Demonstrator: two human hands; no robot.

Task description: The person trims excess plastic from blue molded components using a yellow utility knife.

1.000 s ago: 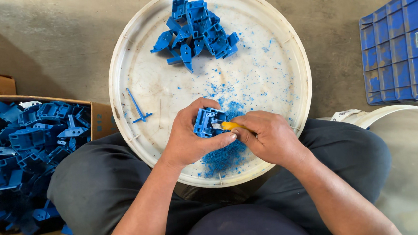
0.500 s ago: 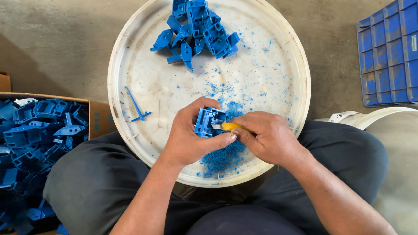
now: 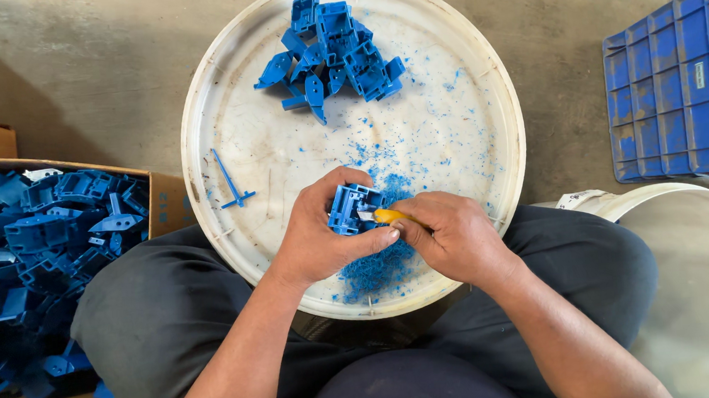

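From the head camera, the left hand (image 3: pixel 316 243) grips a blue plastic part (image 3: pixel 350 209) over the white round tray (image 3: pixel 201 151), so the shavings (image 3: pixel 376 268) drop there. The right hand (image 3: pixel 453 238) is clenched on a yellow-handled knife (image 3: pixel 389 216) (its tip touches the part). More parts fill the cardboard box (image 3: pixel 163 200) to the left.

floor (image 3: pixel 96 67): bare grey concrete, scuffed | light: daylight, soft shadow at left | walls, windows: out of view
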